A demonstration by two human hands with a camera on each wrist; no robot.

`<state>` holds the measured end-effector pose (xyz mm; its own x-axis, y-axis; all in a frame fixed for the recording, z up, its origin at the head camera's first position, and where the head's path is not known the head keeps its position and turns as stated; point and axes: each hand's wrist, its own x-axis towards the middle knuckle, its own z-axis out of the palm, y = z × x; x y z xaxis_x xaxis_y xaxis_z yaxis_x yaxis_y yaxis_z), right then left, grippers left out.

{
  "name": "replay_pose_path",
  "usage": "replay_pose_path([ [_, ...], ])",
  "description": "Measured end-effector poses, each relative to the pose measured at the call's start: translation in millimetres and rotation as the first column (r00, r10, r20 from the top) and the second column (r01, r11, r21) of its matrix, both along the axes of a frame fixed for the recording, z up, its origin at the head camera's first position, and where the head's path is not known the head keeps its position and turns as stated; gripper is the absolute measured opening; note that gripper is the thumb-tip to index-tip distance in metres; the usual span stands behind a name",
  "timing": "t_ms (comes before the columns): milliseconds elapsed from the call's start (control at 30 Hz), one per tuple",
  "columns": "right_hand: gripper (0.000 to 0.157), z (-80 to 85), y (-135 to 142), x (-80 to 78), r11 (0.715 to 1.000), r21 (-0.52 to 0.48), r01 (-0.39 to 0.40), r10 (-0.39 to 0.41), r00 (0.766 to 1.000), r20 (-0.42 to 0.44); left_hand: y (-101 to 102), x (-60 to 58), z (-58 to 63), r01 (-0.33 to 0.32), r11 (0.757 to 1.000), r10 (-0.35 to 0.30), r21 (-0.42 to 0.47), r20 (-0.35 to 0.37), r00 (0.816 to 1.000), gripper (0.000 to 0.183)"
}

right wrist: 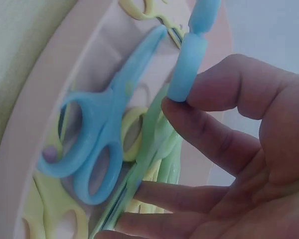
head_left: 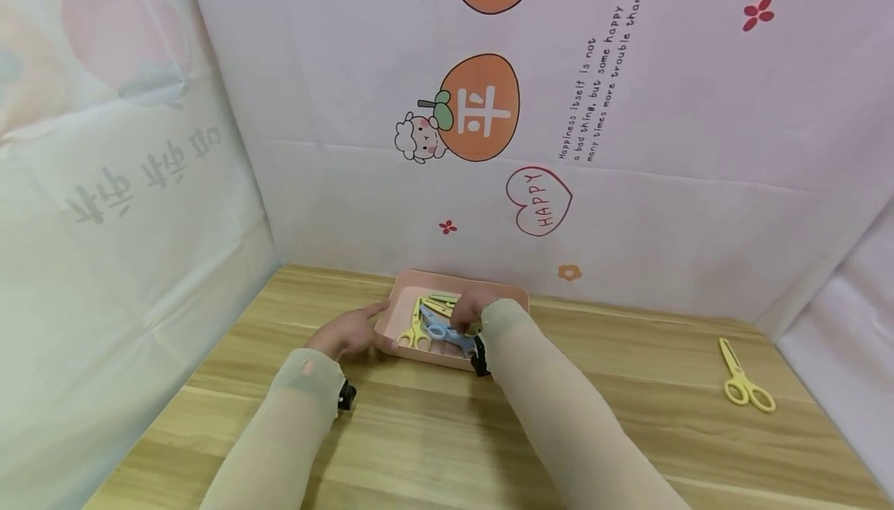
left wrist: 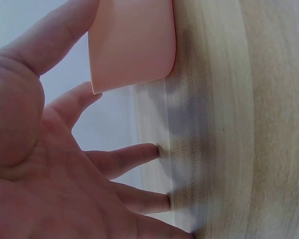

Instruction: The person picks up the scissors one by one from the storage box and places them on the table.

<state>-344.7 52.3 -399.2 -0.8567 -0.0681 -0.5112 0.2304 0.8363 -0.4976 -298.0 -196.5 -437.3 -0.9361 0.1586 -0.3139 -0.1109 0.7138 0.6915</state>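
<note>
A pink tray (head_left: 419, 355) stands at the back of the table with several pairs of scissors in it. My left hand (head_left: 349, 333) is at its left end; the thumb and index finger touch its wall, and the other fingers spread toward the table in the left wrist view. Over the tray, my right hand (right wrist: 239, 134) pinches a blue scissors handle (right wrist: 186, 69) between thumb and index finger. Blue scissors (right wrist: 107, 119) lie below it, beside green scissors (right wrist: 152, 129) near my other fingers. Yellow scissors (head_left: 415, 327) rest at the tray's left side.
Another pair of yellow scissors (head_left: 742, 386) lies on the wooden table (head_left: 419, 448) at the far right. A printed cloth (head_left: 349, 207) hangs right behind the tray and continues along both sides.
</note>
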Motion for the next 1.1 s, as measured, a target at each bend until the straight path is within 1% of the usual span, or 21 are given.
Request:
replay_pose_path([
  [67,0.018,3.0,2.9,-1.8,0.999,0.039,-0.035,0.036,0.999,-0.004,-0.3,0.3,0.9,-0.004,1.0,0.004,-0.001,0.003,1.0,0.1],
  [133,0.028,5.9,6.4,-3.5,0.994,0.077,-0.08,0.082,0.997,-0.017,-0.7,0.5,1.5,-0.004,1.0,0.004,-0.002,0.005,1.0,0.1],
  [200,0.033,7.9,10.9,-5.0,0.99,0.091,-0.108,0.111,0.993,-0.033,-0.7,0.9,1.5,-0.002,1.0,0.002,0.002,0.004,1.0,0.101],
  [267,0.031,9.1,16.8,-6.0,0.989,0.061,-0.133,0.135,0.99,-0.044,-0.7,1.5,1.4,0.002,1.0,-0.002,-0.007,-0.003,1.0,0.101],
  [300,0.029,9.8,19.9,-6.3,0.991,0.034,-0.126,0.128,0.991,-0.043,-0.7,1.8,1.6,0.003,1.0,-0.003,-0.01,-0.006,1.0,0.1],
  [433,0.004,12.6,34.2,-6.4,0.993,-0.095,-0.071,0.069,0.997,-0.022,-0.5,2.8,2.2,0.001,1.0,-0.001,-0.012,0.001,1.0,0.101],
  [600,0.022,18.3,50.0,-7.5,0.978,-0.21,-0.022,0.024,1.0,0.009,-0.7,1.6,0.8,-0.014,1.0,0.014,0.017,0.024,1.0,0.103],
  [700,0.027,22.6,58.8,-9.5,0.95,-0.31,0.021,-0.009,0.999,0.041,-1.4,0.8,-0.9,-0.014,1.0,0.014,0.011,0.019,1.0,0.104],
  [800,0.032,26.0,70.9,-11.2,0.92,-0.382,0.089,-0.057,0.994,0.094,-1.7,0.5,-1.6,-0.011,1.0,0.011,0.005,0.015,1.0,0.104],
  [933,0.034,29.8,94.4,-9.8,0.868,-0.463,0.178,-0.11,0.979,0.171,0.1,0.4,-2.8,-0.013,1.0,0.013,0.003,0.017,1.0,0.103],
  [967,0.033,30.1,100.5,-9.2,0.85,-0.487,0.201,-0.125,0.975,0.185,0.6,0.7,-2.7,-0.014,1.0,0.014,0.004,0.019,1.0,0.102],
  [1067,0.035,30.2,119.7,-8.5,0.803,-0.543,0.246,-0.152,0.965,0.212,1.4,1.7,-2.6,-0.014,1.0,0.014,0.007,0.019,1.0,0.102],
  [1100,0.036,29.6,126.5,-8.4,0.795,-0.551,0.253,-0.161,0.964,0.211,1.4,1.8,-2.5,-0.017,1.0,0.016,0.011,0.022,1.0,0.102],
])
